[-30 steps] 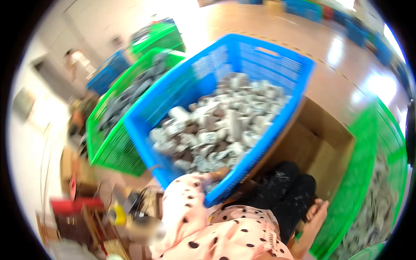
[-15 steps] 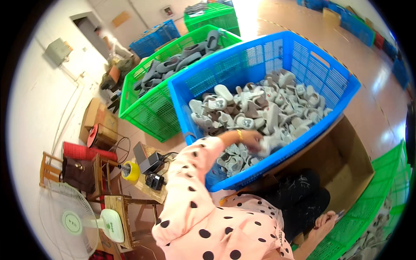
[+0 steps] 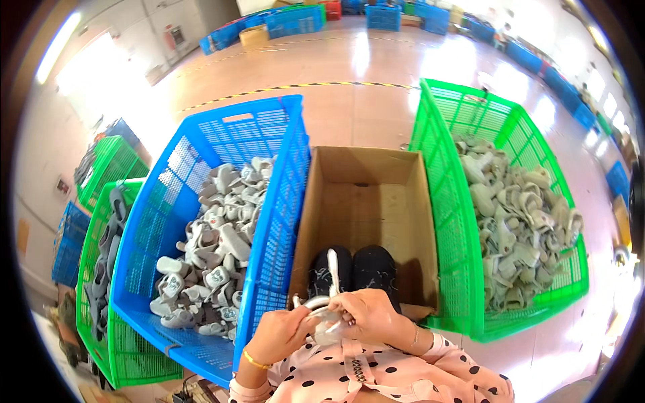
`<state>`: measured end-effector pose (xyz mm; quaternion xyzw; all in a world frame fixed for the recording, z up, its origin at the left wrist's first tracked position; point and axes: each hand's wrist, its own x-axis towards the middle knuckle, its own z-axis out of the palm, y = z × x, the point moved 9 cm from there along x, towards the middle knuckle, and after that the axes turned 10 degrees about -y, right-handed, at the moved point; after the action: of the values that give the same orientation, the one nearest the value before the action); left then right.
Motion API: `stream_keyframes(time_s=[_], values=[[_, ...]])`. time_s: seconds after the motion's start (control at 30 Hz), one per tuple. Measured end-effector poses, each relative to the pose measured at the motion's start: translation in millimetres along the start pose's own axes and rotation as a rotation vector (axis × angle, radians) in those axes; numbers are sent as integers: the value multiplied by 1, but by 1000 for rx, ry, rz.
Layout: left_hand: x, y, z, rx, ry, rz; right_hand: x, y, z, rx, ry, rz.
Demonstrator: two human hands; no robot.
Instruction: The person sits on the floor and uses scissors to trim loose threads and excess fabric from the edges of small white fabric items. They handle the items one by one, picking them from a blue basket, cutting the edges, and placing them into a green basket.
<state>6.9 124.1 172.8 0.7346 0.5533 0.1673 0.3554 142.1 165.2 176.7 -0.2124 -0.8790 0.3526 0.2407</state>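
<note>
Both my hands are together in front of my chest, at a small light grey clog [image 3: 328, 332]. My left hand [image 3: 274, 336] is closed on its left side. My right hand [image 3: 373, 317] has its fingers bent and pressed against the clog's right side; whether it also grips a thin tool is hidden. A narrow pale strip [image 3: 333, 270] sticks up between the hands; I cannot tell if it belongs to the clog. To the left, a blue basket [image 3: 274, 228] holds many similar grey clogs [image 3: 218, 252].
Before me lies an open cardboard box [image 3: 366, 156], with my black-clad legs [image 3: 373, 269] at its near end. A green basket [image 3: 463, 269] of grey clogs stands on the right. Another green basket [image 3: 138, 359] with darker shoes is far left. Striped tape crosses the floor beyond.
My left hand has come out of the blue basket to my chest, now holding a clog. My right hand has moved in beside it. The view has swung right.
</note>
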Motion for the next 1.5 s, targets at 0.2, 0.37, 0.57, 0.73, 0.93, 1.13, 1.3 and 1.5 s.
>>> stream_keyframes(time_s=[0.2,0.37,0.57,0.73,0.93,1.13,1.3,1.5], values=[[42,7,67,-24,-287,187,-40,39,4,-34,-183,346],[67,5,94,-229,-467,272,-69,73,43,457,-278,359],[85,5,41,-480,55,133,-133,124,86,1002,103,840],[59,141,-18,-440,-8,851,-145,120,91,1178,281,891],[13,213,-57,-882,-277,1302,-150,122,110,1296,186,795],[-5,205,-49,-975,-207,1531,-159,122,112,1367,183,754],[20,140,-23,-537,154,1097,-162,104,81,1308,456,960],[49,-18,102,-418,-38,226,-153,93,82,1390,440,809]])
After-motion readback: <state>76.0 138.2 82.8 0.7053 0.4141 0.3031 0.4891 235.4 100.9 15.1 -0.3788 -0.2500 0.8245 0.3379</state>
